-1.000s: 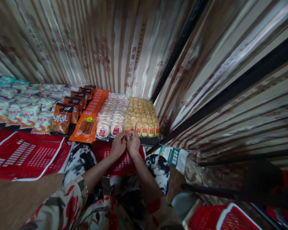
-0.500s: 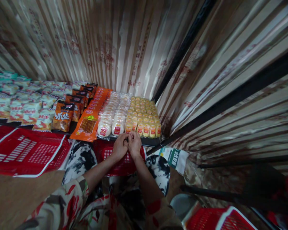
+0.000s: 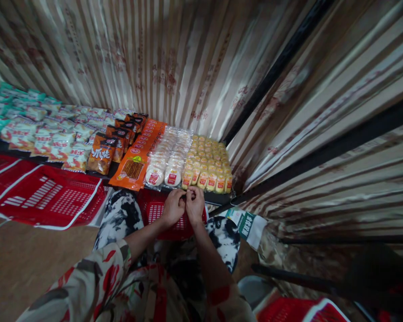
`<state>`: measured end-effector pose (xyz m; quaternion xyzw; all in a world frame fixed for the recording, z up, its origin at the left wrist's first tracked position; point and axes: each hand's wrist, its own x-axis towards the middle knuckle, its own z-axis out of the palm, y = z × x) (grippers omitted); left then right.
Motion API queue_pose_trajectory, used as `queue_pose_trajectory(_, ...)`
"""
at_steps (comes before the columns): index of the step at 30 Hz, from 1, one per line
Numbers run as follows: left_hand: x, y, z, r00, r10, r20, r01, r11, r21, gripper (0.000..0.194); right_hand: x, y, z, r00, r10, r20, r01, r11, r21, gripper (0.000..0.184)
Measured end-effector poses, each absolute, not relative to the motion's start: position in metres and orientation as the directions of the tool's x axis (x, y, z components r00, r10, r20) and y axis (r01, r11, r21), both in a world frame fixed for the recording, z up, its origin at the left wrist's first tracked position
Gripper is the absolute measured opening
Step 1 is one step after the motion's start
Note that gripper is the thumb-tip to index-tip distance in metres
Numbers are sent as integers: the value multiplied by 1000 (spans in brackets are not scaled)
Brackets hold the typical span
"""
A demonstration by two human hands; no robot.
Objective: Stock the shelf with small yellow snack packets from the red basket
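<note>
My left hand and my right hand are side by side at the shelf's front edge, above a red basket. Both have their fingers curled into a pinch; anything between them is too small or hidden to make out. Just beyond the fingertips stand rows of small yellow packaged cakes. To their left lie clear-wrapped white round biscuits, then flat orange snack packets.
Further left on the black shelf are brown-orange bags and pale snack bags. Red baskets with white handles sit below. A striped curtain backs the shelf, and dark poles slant across the right side.
The view has turned slightly left, so the shelf goods sit further right. My hands stay together at the shelf edge, with a slightly wider gap between them.
</note>
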<state>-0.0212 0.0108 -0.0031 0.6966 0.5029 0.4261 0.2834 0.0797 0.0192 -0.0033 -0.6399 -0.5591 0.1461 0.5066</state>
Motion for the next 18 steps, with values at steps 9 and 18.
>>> queue_pose_trajectory(9,-33,-3,-23,253,965,65,592,-208,779,24,71,-10,-29,316,891,327,586,88,-805,18)
queue_pose_trajectory(18,-46,-14,-73,338,832,-441,778,16,628,23,76,-24,-93,145,958,-246,810,-258,-527,23)
